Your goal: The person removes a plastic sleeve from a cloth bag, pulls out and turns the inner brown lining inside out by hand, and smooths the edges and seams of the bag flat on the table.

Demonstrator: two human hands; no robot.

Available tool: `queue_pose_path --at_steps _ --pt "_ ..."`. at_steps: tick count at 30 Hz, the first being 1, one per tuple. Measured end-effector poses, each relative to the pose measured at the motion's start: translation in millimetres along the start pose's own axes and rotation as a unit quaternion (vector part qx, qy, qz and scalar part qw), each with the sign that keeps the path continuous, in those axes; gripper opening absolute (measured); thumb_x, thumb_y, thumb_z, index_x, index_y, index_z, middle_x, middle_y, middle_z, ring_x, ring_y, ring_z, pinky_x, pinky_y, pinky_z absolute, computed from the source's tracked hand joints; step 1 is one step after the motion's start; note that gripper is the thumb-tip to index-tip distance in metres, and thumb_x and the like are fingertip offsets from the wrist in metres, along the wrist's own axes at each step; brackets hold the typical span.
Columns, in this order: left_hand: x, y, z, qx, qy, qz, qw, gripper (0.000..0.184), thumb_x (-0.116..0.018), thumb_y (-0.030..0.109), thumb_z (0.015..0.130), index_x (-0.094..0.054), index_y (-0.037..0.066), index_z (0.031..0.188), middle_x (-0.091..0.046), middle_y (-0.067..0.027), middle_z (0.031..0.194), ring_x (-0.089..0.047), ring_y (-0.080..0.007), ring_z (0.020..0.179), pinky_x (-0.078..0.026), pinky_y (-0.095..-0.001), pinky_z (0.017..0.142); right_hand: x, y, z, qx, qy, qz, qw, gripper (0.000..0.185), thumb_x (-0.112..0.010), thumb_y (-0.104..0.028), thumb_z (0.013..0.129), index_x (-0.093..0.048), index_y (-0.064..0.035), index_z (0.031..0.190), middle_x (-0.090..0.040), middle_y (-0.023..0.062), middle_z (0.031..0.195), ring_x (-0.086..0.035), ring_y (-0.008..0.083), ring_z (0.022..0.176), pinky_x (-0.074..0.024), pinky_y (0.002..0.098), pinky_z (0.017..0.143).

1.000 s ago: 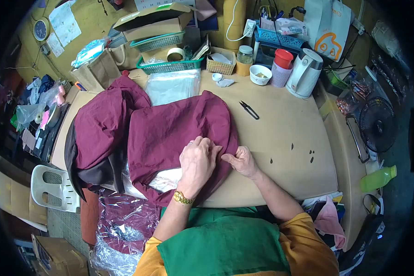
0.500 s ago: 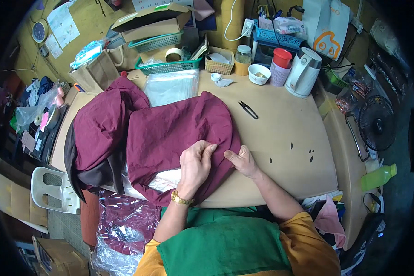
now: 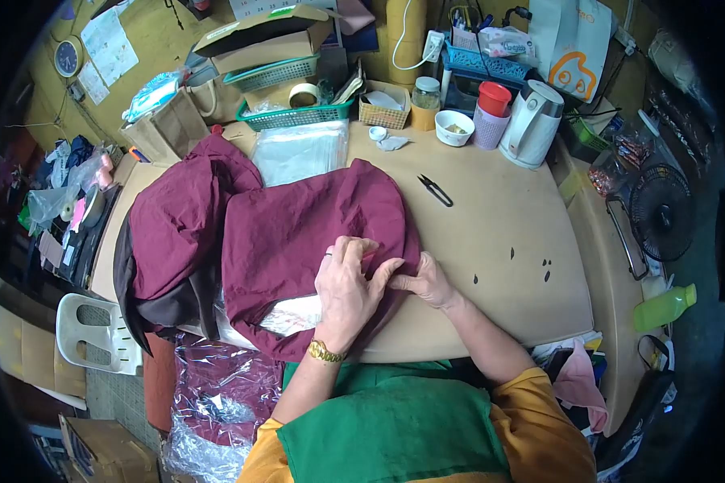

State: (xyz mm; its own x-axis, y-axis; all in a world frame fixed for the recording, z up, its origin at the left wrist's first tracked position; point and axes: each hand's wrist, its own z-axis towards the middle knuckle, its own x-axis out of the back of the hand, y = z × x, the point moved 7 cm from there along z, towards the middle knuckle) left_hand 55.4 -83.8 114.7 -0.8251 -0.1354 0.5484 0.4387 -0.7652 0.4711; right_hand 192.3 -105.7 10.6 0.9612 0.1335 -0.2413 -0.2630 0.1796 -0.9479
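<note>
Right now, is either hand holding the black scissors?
No, the scissors lie on the table, while the left hand and right hand are both at the maroon cloth.

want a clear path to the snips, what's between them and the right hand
In the head view, bare tabletop lies between the right hand and the snips; the maroon fabric lies beside that stretch.

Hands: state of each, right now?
Left hand: partly open at the maroon fabric, hold unclear.
Right hand: at the fabric's right side, likely pinching; can't be told.
</note>
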Motion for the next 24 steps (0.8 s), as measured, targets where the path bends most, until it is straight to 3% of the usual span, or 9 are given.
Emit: queue_pose_path --at_steps 4,7,9,11,14,16,19,20,24 --pt "-9 -18 -2 0.055 -0.027 -0.018 0.998 0.025 -0.079 0.024 0.080 -0.065 0.005 0.085 -0.061 -0.0097 0.076 -0.060 -0.0308 0.068 -0.048 -0.0398 0.062 -3 -2 0 0.030 -0.007 -0.091 0.995 0.052 -0.081 -0.016 0.083 -0.059 -0.0004 0.127 -0.066 0.0049 0.121 -0.058 0.0117 0.110 -0.0466 0.0326 0.099" --pt "-17 -24 -5 0.019 -0.049 0.017 0.998 0.019 -0.076 0.016 0.085 -0.066 0.001 0.086 -0.064 -0.0078 0.071 -0.061 -0.0199 0.063 -0.048 -0.0333 0.060 -2 1 -1 -0.009 -0.018 -0.089 0.996 0.054 -0.083 -0.019 0.081 -0.060 0.0002 0.126 -0.067 0.0053 0.120 -0.058 0.0119 0.110 -0.0465 0.0325 0.099" --pt "-26 -46 -12 0.217 -0.082 -0.179 0.956 0.017 -0.067 0.014 0.094 -0.066 -0.001 0.085 -0.059 -0.0040 0.065 -0.054 -0.0084 0.064 -0.044 -0.0284 0.058 0 4 -1 -0.010 -0.017 -0.054 0.998 0.056 -0.083 -0.019 0.081 -0.059 -0.0002 0.128 -0.066 0.0052 0.122 -0.059 0.0129 0.109 -0.0466 0.0328 0.099" --pt "-42 -62 -20 0.248 -0.088 -0.251 0.932 0.021 -0.063 0.016 0.097 -0.064 -0.001 0.084 -0.056 -0.0015 0.065 -0.047 -0.0035 0.067 -0.041 -0.0249 0.059 3 10 0 -0.009 -0.018 -0.018 1.000 0.059 -0.083 -0.018 0.081 -0.057 -0.0006 0.130 -0.065 0.0052 0.123 -0.059 0.0140 0.109 -0.0466 0.0330 0.099" --pt "-43 -57 -19 0.221 -0.082 -0.249 0.939 0.023 -0.062 0.018 0.097 -0.065 0.000 0.083 -0.055 -0.0131 0.058 -0.052 -0.0165 0.051 -0.043 -0.0326 0.054 6 27 -5 -0.078 -0.027 -0.008 0.997 0.073 -0.084 -0.024 0.080 -0.048 -0.0007 0.139 -0.060 0.0058 0.131 -0.057 0.0162 0.116 -0.0443 0.0345 0.103" --pt "-36 -37 -15 0.191 -0.139 -0.126 0.963 0.025 -0.069 0.024 0.092 -0.062 0.000 0.090 -0.060 -0.0135 0.071 -0.059 -0.0239 0.061 -0.047 -0.0354 0.060 -6 18 -5 0.021 -0.071 -0.167 0.983 0.085 -0.083 -0.032 0.080 -0.038 -0.0017 0.146 -0.054 0.0069 0.137 -0.052 0.0179 0.123 -0.0415 0.0362 0.106" --pt "-5 7 -8 0.053 -0.039 -0.065 0.996 0.039 -0.078 0.028 0.082 -0.058 0.001 0.101 -0.060 -0.0146 0.089 -0.062 -0.0317 0.076 -0.050 -0.0391 0.067 0 22 -3 -0.016 -0.028 -0.052 0.998 0.082 -0.082 -0.030 0.082 -0.039 -0.0024 0.146 -0.054 0.0076 0.137 -0.049 0.0180 0.127 -0.0398 0.0366 0.108" --pt "-5 10 -14 0.046 -0.092 -0.056 0.993 0.054 -0.084 0.030 0.074 -0.055 0.001 0.110 -0.055 -0.0153 0.100 -0.060 -0.0330 0.084 -0.050 -0.0401 0.072 5 15 -2 0.045 -0.005 -0.055 0.997 0.072 -0.080 -0.019 0.083 -0.043 -0.0039 0.143 -0.054 0.0068 0.137 -0.050 0.0184 0.126 -0.0399 0.0364 0.108" --pt "-9 6 -32 0.031 -0.114 -0.011 0.993 0.047 -0.085 0.022 0.072 -0.061 0.001 0.106 -0.060 -0.0139 0.096 -0.061 -0.0315 0.085 -0.051 -0.0402 0.074 -4 -10 0 0.058 0.032 -0.092 0.994 0.067 -0.079 -0.014 0.084 -0.046 -0.0034 0.141 -0.055 0.0070 0.135 -0.052 0.0184 0.123 -0.0417 0.0363 0.106"
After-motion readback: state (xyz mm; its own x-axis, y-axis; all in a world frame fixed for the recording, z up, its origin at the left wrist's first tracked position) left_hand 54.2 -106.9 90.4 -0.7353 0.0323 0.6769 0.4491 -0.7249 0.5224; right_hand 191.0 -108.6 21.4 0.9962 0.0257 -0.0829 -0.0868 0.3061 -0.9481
